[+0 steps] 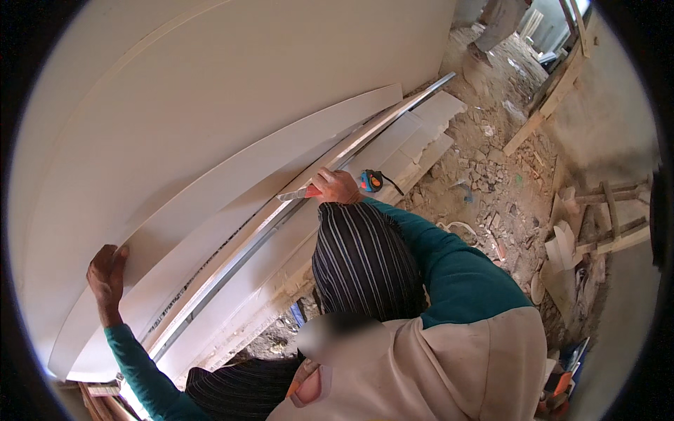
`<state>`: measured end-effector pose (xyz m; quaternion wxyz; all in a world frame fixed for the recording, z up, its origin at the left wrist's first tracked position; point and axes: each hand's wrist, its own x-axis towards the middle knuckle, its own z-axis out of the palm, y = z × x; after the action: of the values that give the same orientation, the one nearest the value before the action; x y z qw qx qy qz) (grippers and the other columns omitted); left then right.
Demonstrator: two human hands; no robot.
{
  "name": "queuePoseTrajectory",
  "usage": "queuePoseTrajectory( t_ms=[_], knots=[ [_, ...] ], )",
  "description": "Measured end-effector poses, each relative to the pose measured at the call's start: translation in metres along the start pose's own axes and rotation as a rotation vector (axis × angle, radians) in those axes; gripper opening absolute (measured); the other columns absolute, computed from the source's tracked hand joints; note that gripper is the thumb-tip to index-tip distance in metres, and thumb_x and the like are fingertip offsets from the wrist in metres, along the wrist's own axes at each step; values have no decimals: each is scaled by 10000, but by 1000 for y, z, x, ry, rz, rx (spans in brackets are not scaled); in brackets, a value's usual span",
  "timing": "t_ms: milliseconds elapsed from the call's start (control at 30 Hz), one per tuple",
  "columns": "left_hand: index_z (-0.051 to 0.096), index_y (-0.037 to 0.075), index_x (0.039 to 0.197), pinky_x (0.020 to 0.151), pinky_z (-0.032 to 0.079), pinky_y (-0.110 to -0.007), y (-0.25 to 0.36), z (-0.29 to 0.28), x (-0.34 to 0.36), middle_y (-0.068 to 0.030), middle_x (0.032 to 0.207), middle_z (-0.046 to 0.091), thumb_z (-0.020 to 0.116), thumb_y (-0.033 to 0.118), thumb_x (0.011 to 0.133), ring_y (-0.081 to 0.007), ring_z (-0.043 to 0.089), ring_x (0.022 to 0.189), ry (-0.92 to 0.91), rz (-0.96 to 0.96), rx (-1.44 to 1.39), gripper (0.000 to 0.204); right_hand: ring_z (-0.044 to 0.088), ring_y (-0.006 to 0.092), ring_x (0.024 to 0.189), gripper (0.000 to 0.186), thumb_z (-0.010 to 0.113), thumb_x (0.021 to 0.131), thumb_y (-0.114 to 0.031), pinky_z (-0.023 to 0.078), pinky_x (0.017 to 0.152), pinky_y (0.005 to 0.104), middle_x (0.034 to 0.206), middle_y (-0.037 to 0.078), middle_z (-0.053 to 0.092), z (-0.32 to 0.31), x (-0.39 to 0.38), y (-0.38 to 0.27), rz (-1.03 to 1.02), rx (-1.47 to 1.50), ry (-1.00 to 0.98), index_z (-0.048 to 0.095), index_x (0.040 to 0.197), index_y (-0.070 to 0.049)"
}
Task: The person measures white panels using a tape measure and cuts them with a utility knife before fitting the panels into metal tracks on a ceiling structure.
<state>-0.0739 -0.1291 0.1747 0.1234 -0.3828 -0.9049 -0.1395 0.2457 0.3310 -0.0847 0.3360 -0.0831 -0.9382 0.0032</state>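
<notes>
My left hand [107, 277] grips the upper edge of a long white plasterboard strip [239, 165], which leans against a large white panel. In my right hand [338, 186] is a red-handled utility knife [302, 193], its blade pointing left above a long metal profile [267, 231]. My right hand is closed round the handle, near or resting on the profile; contact is hard to make out. Just right of that hand, a blue and black tape measure [371, 180] lies on the white boards [400, 144]. My knees in striped dark cloth [365, 259] are bent below.
The large white panel [246, 63] rises behind the strip. Rubble [491, 203] covers the floor to the right. Wooden planks [547, 105] and a wooden frame [611, 217] stand along the right wall. Another person's leg [500, 28] shows at the far top right.
</notes>
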Motion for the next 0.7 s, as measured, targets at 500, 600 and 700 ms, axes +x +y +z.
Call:
queuePoseTrajectory(
  t_ms=[500,600,700],
  knots=[
    [623,-8,893,686,467,-419,28,-106,37,-177,813,584,698,309,950,-353,583,747,253,293,182,331,635,362,1098,376,736,847,-108,568,895,458,1200,169,607,27,57,-15,203,314,135,592,1185,-29],
    [581,-4,853,649,424,-419,4,-150,55,-134,767,560,720,324,940,-290,519,696,333,276,89,367,633,372,1090,339,733,846,-100,568,887,476,1179,169,608,37,68,-12,305,367,142,588,1144,-30],
    [584,-1,826,612,390,-409,3,-193,60,-98,733,541,705,377,946,-229,497,681,149,170,101,414,630,398,1012,309,707,816,-23,563,833,495,1103,168,595,42,75,-17,375,448,153,569,1093,-35]
  ],
)
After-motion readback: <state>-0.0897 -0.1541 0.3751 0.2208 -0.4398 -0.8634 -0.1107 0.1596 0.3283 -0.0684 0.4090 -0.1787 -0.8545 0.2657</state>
